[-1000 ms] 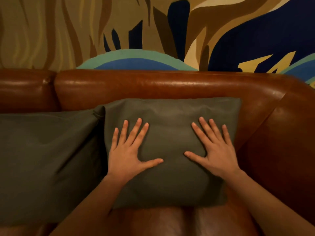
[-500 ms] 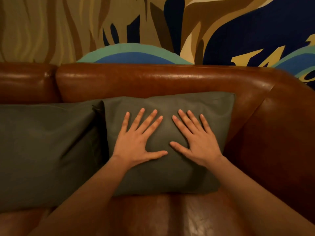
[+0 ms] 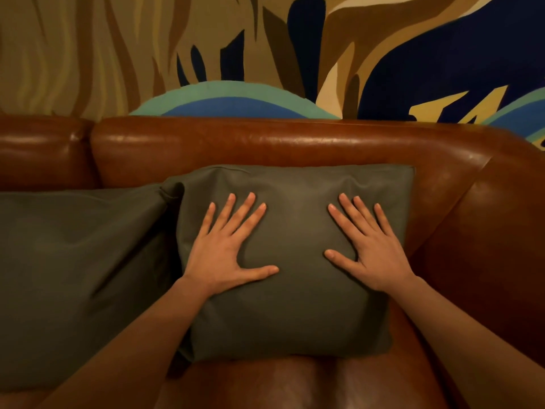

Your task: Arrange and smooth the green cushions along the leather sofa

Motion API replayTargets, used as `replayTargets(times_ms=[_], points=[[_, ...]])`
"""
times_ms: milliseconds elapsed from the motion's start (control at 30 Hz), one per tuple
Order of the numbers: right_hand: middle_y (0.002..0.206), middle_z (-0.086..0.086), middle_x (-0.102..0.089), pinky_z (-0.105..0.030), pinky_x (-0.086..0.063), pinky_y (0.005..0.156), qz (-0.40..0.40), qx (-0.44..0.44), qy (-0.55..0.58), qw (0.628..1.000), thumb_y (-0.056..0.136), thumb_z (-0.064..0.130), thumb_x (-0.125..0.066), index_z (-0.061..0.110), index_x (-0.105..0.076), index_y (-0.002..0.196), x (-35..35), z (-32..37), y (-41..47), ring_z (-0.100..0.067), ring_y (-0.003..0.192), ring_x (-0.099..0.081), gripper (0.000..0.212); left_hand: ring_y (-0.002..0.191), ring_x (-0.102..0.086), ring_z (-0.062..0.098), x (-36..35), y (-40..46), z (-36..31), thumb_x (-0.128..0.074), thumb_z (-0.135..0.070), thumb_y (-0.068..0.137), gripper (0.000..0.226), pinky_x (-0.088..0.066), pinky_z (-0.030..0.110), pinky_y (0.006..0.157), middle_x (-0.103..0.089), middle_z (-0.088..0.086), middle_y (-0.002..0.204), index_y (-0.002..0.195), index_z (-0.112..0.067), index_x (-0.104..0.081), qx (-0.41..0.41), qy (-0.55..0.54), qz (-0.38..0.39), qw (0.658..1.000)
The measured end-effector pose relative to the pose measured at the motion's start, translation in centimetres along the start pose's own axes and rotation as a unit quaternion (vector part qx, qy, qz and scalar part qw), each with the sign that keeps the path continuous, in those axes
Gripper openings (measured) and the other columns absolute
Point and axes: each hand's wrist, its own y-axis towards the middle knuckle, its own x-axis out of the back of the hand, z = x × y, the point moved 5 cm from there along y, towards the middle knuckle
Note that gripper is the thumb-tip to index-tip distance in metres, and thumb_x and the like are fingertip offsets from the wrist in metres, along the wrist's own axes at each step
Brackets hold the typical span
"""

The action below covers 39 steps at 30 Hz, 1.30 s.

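Observation:
A dark green cushion (image 3: 295, 305) leans against the backrest of the brown leather sofa (image 3: 265, 143), near its right arm. My left hand (image 3: 224, 249) lies flat on the cushion's left half, fingers spread. My right hand (image 3: 371, 246) presses flat on its right half, fingers also spread. Neither hand grips anything. A second, larger green cushion (image 3: 76, 276) rests to the left, its upper right corner touching the first cushion.
The sofa's rounded right arm (image 3: 486, 231) stands close beside the cushion. Bare leather seat (image 3: 295, 385) shows in front. A painted wall (image 3: 265, 54) in tan, blue and teal rises behind the backrest.
My hands, close together near the cushion's middle half a second ago, have slid apart toward its left and right sides. The view has tilted down slightly.

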Motion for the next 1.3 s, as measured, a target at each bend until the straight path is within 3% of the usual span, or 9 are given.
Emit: replayTargets(times_ms=[167, 300, 433, 533, 600, 733, 833, 967, 1300], points=[[0.16, 0.012, 0.002, -0.04, 0.004, 0.12, 0.013, -0.011, 0.002, 1.0, 0.086, 0.077, -0.016, 0.042, 0.002, 0.15, -0.4, -0.7, -0.8, -0.011, 0.148, 0.004, 0.075, 0.145, 0.01, 0.008, 1.8, -0.9, 2.9, -0.02, -0.084, 0.076, 0.093, 0.009, 0.029, 0.118, 0.006, -0.011, 0.159, 0.15, -0.033, 0.004, 0.073, -0.025, -0.031, 0.997], [0.16, 0.012, 0.004, -0.041, 0.005, 0.12, 0.03, -0.021, -0.001, 0.999, 0.086, 0.077, -0.014, 0.042, 0.005, 0.15, -0.3, -1.0, -1.5, -0.012, 0.148, 0.003, 0.075, 0.145, 0.004, 0.008, 3.9, -1.0, 4.5, -0.019, -0.078, 0.081, 0.087, 0.013, 0.036, 0.116, 0.002, -0.011, 0.157, 0.151, -0.027, -0.008, 0.073, 0.032, -0.044, 0.996], [0.161, 0.009, -0.001, -0.043, 0.003, 0.119, 0.025, -0.012, -0.001, 1.0, 0.087, 0.076, -0.016, 0.039, -0.002, 0.151, 0.8, -0.3, -1.7, -0.014, 0.148, 0.001, 0.076, 0.143, 0.019, 0.011, 6.5, -0.1, 6.8, -0.015, -0.074, 0.084, 0.085, 0.016, 0.039, 0.115, 0.011, -0.011, 0.155, 0.152, -0.023, -0.006, 0.155, 0.018, -0.076, 0.985], [0.16, 0.004, -0.014, -0.05, -0.004, 0.118, -0.001, -0.009, -0.005, 1.0, 0.087, 0.072, -0.023, 0.034, -0.016, 0.151, 2.0, 0.8, -2.3, -0.02, 0.148, -0.007, 0.075, 0.146, 0.009, 0.019, 6.3, -0.1, 2.5, -0.016, -0.075, 0.086, 0.085, 0.009, 0.046, 0.116, 0.002, -0.005, 0.159, 0.151, -0.022, -0.007, 0.083, 0.021, -0.069, 0.994], [0.159, 0.001, -0.019, -0.054, -0.009, 0.117, -0.018, 0.005, -0.002, 1.0, 0.088, 0.071, -0.026, 0.033, -0.022, 0.15, 2.5, 1.8, -2.3, -0.023, 0.147, -0.013, 0.072, 0.147, -0.002, 0.028, 4.5, -0.8, -1.0, -0.018, -0.079, 0.082, 0.084, 0.003, 0.055, 0.115, -0.008, -0.005, 0.159, 0.15, -0.03, -0.011, 0.039, 0.038, -0.045, 0.998], [0.159, 0.006, -0.015, -0.049, -0.007, 0.117, -0.003, 0.031, -0.03, 0.999, 0.088, 0.073, -0.022, 0.04, -0.013, 0.15, 2.4, 2.7, -0.7, -0.021, 0.147, -0.014, 0.071, 0.146, 0.002, 0.032, 2.4, -1.1, -0.1, -0.019, -0.088, 0.072, 0.089, 0.004, 0.056, 0.114, -0.001, -0.01, 0.158, 0.147, -0.045, 0.0, 0.118, 0.026, -0.035, 0.992], [0.16, 0.011, -0.006, -0.045, 0.0, 0.119, 0.011, -0.022, -0.04, 0.999, 0.084, 0.078, -0.017, 0.044, -0.004, 0.149, 1.8, 0.7, -0.7, -0.015, 0.148, -0.003, 0.075, 0.146, 0.01, 0.025, 1.4, -1.1, 1.5, -0.014, -0.091, 0.069, 0.092, 0.01, 0.049, 0.115, 0.008, -0.01, 0.158, 0.145, -0.046, 0.01, 0.15, 0.025, -0.041, 0.987], [0.159, 0.015, 0.005, -0.042, 0.006, 0.119, 0.018, -0.055, -0.037, 0.998, 0.082, 0.079, -0.006, 0.047, 0.009, 0.146, 1.1, -0.5, -1.0, -0.01, 0.147, 0.01, 0.073, 0.145, 0.016, 0.024, 0.3, -1.1, 1.7, -0.007, -0.091, 0.069, 0.092, 0.015, 0.046, 0.114, 0.013, -0.009, 0.157, 0.145, -0.044, 0.016, 0.154, 0.046, -0.033, 0.987], [0.158, 0.017, 0.011, -0.032, 0.014, 0.117, 0.02, -0.101, 0.002, 0.995, 0.091, 0.066, -0.005, 0.043, 0.008, 0.147, 2.4, -0.7, -2.3, -0.007, 0.145, 0.018, 0.063, 0.145, 0.013, 0.022, 2.3, -1.6, 1.9, -0.005, -0.085, 0.076, 0.085, 0.017, 0.043, 0.115, 0.007, -0.008, 0.159, 0.146, -0.041, 0.012, 0.102, 0.054, -0.012, 0.993]])
